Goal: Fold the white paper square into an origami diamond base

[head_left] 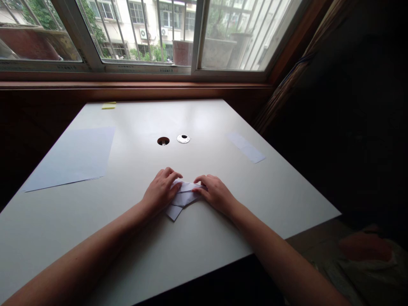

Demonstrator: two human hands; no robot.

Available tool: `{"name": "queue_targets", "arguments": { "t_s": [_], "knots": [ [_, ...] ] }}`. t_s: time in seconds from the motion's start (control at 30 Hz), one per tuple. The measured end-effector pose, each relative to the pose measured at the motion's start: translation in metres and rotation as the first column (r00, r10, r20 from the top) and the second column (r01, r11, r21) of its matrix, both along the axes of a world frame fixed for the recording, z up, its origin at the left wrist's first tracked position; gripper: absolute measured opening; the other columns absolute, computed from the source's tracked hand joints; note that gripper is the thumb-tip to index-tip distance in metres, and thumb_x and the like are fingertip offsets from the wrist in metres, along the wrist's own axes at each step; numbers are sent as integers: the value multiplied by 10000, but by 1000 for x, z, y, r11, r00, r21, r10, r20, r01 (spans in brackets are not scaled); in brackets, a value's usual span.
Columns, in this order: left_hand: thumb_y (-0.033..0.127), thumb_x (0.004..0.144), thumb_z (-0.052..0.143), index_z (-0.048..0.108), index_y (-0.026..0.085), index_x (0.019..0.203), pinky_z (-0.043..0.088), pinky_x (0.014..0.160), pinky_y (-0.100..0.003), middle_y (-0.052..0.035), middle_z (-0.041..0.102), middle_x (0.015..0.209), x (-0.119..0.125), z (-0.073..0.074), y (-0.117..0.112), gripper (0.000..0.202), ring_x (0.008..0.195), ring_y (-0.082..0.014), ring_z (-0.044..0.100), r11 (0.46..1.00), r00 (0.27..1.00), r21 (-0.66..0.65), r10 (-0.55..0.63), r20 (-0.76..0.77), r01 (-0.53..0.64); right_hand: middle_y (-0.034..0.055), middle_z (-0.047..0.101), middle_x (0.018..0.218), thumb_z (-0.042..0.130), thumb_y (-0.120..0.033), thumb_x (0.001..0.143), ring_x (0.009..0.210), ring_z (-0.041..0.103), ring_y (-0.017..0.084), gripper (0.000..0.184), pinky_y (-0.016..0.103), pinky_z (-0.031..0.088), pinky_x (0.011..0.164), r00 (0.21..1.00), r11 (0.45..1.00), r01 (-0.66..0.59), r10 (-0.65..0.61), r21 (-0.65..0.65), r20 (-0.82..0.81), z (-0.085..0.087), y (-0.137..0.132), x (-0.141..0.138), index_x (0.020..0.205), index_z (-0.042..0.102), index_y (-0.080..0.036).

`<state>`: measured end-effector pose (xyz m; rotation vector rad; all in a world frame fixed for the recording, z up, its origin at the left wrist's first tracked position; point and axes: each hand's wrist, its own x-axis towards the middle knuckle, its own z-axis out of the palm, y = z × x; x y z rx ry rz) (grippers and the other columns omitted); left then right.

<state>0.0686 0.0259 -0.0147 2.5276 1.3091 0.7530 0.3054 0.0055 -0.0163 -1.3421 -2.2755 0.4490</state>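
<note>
A folded piece of white paper (185, 198) is between my two hands, low over the middle of the white table. My left hand (163, 187) grips its left side, thumb on the near face and fingers curled behind. On the right side, my right hand (215, 190) pinches the paper between thumb and fingers. Creases cross the paper, and one narrow flap sticks out toward me at the lower left. The fingertips behind the paper are partly hidden.
White sheets (72, 155) lie at the table's left, with a yellow pad (109, 105) at the far left corner. Beyond my hands are a round cable hole (163, 141) and its loose cover (183, 139). A folded paper strip (246, 147) rests at the right. Windows (143, 34) stand behind.
</note>
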Motion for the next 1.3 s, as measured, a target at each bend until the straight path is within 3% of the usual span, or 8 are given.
{"name": "queue_targets", "arguments": {
  "t_s": [0.13, 0.27, 0.43, 0.63, 0.77, 0.93, 1.07, 1.3],
  "knots": [
    [250, 980, 506, 585, 253, 1278, 502, 995, -432, -91, 568, 1306, 0, -3, -2, 309, 1205, -248, 522, 966, 977, 141, -212, -39, 215, 49, 678, 956, 598, -411, 942, 908, 597, 205, 242, 346, 443, 867, 1000, 999, 28, -28, 34, 3, -2, 1, 3, 1098, 621, -228],
    [308, 1004, 469, 468, 200, 1423, 422, 1123, -464, -104, 524, 1436, -1, -5, -7, 432, 1402, -275, 398, 904, 907, 140, -378, -183, 405, 65, 652, 992, 567, -348, 962, 953, 572, 222, 185, 364, 463, 894, 994, 989, 107, -109, 107, 14, -3, 4, 13, 1079, 647, -229],
    [394, 1025, 399, 417, 144, 1468, 388, 1147, -459, -127, 451, 1505, 0, -6, -13, 509, 1422, -291, 386, 946, 914, 102, -263, -310, 307, 96, 606, 1089, 583, -328, 948, 1006, 547, 243, 216, 406, 485, 940, 983, 954, 181, -184, 237, -10, 1, 1, 25, 1115, 682, -232],
    [354, 1031, 382, 478, 111, 1417, 421, 1099, -437, -162, 483, 1473, 5, -5, -21, 466, 1393, -288, 431, 977, 944, 159, -85, -318, 142, 75, 632, 1257, 501, -244, 980, 1079, 563, 232, 331, 418, 508, 964, 983, 952, -178, 160, 251, 89, 5, -9, 13, 1291, 613, -253],
    [378, 1009, 434, 551, 124, 1338, 480, 1024, -452, -157, 567, 1396, 5, -1, -21, 432, 1308, -300, 519, 983, 952, 143, -71, -299, 118, 63, 611, 1341, 482, -260, 990, 1184, 541, 242, 363, 442, 473, 1035, 970, 944, -226, 195, 241, 145, 4, -10, 8, 1337, 587, -241],
    [354, 972, 522, 600, 144, 1271, 484, 1041, -439, -121, 629, 1314, -6, 1, -12, 374, 1216, -264, 564, 953, 951, 131, -246, -189, 272, 56, 592, 1383, 472, -298, 996, 1265, 508, 251, 381, 453, 447, 1070, 971, 957, -184, 142, 223, 193, 4, -8, 13, 1356, 577, -230],
    [295, 971, 536, 622, 205, 1261, 539, 956, -376, -73, 652, 1291, -18, 0, -2, 316, 1094, -212, 600, 916, 919, 86, -387, -83, 393, 45, 567, 1417, 471, -365, 1000, 1311, 481, 256, 407, 453, 428, 1087, 970, 970, -143, 98, 195, 221, 5, -8, 17, 1376, 559, -240],
    [294, 985, 523, 430, 241, 1471, 496, 1028, -403, -76, 568, 1409, -23, -1, 2, 498, 1190, -232, 526, 843, 840, 52, -526, -134, 536, 9, 504, 1478, 463, -419, 1002, 1369, 428, 240, 428, 420, 387, 1117, 963, 987, -73, 33, 142, 266, 4, -9, 18, 1400, 532, -275]
  ]
}}
